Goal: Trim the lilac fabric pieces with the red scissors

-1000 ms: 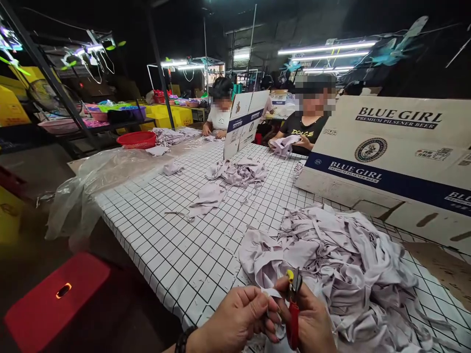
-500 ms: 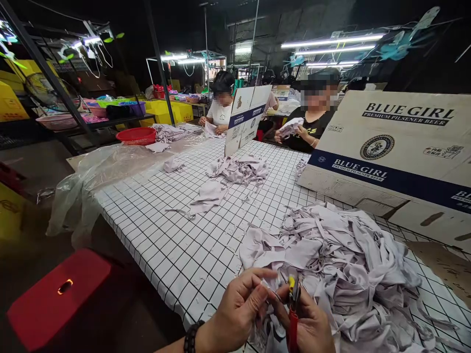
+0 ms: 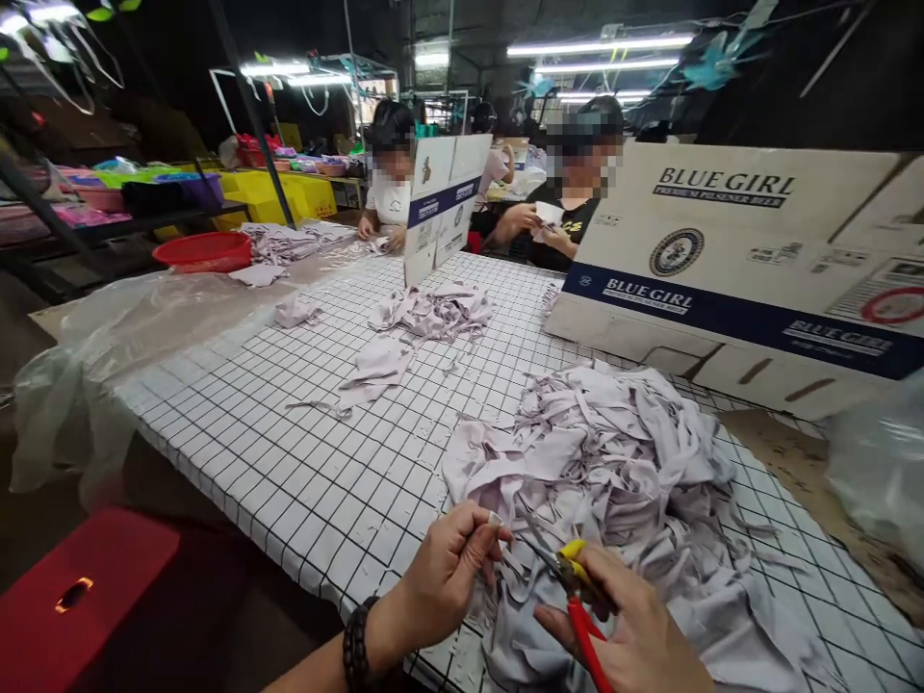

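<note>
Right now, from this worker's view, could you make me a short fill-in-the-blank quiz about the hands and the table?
1. The right hand holds scissors with one red handle and one ____ handle.
2. The dark bracelet is on the ____ wrist.
3. The pile of cloth lies on a white table with ____ lines.
4. The big cardboard reads BLUE ____.

Missing words: yellow; left; black; GIRL.

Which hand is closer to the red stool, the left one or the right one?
The left hand. It is over the table, on the side toward the red stool; the right hand, holding the scissors, is farther over, beyond the left.
</note>
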`<state>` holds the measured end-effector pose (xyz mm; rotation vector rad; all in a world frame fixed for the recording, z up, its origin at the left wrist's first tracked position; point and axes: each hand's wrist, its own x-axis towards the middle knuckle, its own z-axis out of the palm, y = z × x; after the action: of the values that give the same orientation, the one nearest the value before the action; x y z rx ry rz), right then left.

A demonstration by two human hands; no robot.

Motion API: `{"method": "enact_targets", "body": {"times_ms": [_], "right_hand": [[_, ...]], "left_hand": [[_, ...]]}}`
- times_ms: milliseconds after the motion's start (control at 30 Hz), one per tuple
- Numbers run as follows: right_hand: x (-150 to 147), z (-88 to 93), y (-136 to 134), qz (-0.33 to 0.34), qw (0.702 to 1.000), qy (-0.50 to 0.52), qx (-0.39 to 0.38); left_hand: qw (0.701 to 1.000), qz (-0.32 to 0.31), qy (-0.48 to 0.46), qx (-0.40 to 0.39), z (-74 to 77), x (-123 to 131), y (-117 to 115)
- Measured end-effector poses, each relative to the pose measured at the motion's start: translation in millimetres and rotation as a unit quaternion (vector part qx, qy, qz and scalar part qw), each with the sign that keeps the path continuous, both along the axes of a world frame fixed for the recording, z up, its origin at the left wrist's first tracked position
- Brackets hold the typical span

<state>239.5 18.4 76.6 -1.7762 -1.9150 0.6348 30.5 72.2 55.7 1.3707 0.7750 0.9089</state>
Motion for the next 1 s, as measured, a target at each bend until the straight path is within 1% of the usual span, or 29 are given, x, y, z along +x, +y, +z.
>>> {"method": "enact_targets", "body": {"times_ms": [67, 133, 267, 400, 667, 1000], "right_hand": [[-6, 8.0, -3, 0.007, 1.0, -0.021, -0.02], [-11, 11.9, -5, 0.01, 0.999, -0.034, -0.037], [-15, 14.3, -6, -0.007, 0.998, -0.048, -0.046], [-18, 16.8, -5, -0.022, 0.998, -0.049, -0.037], [-24, 22.4, -6, -0.018, 0.998, -0.055, -0.009], [-24, 22.7, -5, -0.013, 0.997, -0.076, 0.0]], "left_hand": [[0.999, -0.008, 0.015, 0.028, 0.8, 0, -1], [0.998, -0.016, 0.029, 0.053, 2.0, -1, -1], [0.992, -0.026, 0.056, 0.106, 2.6, -3, 0], [0.988, -0.033, 0.062, 0.138, 1.5, -4, -1], [0.981, -0.05, 0.067, 0.176, 1.9, -4, -1], [0.979, -0.057, 0.093, 0.171, 6.2, -7, -1]]}}
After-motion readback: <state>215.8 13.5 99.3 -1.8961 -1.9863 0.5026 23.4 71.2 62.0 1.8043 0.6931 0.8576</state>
